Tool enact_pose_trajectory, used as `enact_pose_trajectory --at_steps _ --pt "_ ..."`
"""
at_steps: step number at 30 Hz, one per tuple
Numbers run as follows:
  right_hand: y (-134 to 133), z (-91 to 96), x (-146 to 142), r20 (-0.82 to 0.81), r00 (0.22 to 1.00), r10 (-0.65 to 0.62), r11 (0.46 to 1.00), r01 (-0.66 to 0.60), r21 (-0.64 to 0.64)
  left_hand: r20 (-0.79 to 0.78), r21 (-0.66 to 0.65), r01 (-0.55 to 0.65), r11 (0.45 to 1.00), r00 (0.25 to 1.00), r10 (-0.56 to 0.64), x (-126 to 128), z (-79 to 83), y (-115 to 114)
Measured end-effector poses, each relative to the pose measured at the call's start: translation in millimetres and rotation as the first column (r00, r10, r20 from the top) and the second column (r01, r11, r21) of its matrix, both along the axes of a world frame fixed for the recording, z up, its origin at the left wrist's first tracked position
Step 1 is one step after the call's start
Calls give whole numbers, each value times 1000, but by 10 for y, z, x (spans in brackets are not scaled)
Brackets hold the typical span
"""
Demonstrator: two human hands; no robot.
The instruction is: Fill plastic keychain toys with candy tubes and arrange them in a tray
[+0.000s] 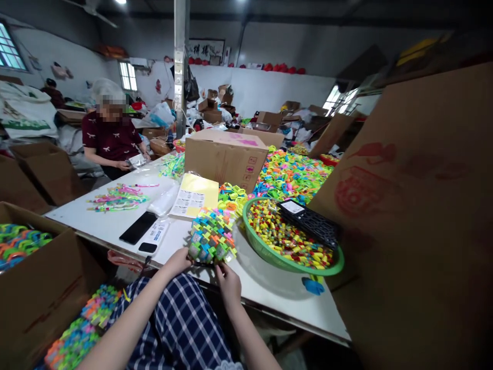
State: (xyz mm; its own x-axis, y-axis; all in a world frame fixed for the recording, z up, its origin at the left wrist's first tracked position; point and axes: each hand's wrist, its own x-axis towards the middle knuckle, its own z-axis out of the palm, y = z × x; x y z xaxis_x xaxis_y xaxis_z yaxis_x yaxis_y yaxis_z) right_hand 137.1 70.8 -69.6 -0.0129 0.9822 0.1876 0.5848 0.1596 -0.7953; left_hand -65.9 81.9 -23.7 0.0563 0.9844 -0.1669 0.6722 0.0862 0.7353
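A block of many small coloured plastic pieces point(212, 235) rests at the near edge of the white table point(265, 293). My left hand point(177, 262) grips its lower left corner, fingers curled onto it. At the block's lower right edge, my right hand point(228, 281) pinches with bent fingers. A green basin point(269, 253) full of small yellow and red pieces stands just right of the block, with a black plastic tray point(310, 223) lying across it.
A black phone point(137, 227) and a white one point(153, 237) lie to the left. Behind are a yellow sheet point(194, 195), a closed carton point(223, 156) and a heap of coloured pieces point(292, 174). A large cardboard wall point(416, 205) fills the right. A person point(110, 139) sits far left.
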Motion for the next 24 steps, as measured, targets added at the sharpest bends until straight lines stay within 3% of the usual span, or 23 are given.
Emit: enact_pose_trajectory --at_steps 5,10,18,21,24 --pt "59 -61 -91 67 994 -87 994 91 -55 -41 -39 80 996 996 -82 15 -30 -9" --pt "165 -57 -79 42 994 -96 994 98 -45 -66 -50 82 995 994 -85 159 15 11" --pt "241 -48 -38 268 960 -79 992 101 -72 -158 -114 49 992 985 -67 192 31 59" --pt "224 -68 -27 226 971 -84 989 108 -96 -178 -139 48 989 981 -73 164 5 58" --pt "174 -114 48 71 997 -31 996 37 -84 -182 -130 49 990 981 -73 132 -19 44"
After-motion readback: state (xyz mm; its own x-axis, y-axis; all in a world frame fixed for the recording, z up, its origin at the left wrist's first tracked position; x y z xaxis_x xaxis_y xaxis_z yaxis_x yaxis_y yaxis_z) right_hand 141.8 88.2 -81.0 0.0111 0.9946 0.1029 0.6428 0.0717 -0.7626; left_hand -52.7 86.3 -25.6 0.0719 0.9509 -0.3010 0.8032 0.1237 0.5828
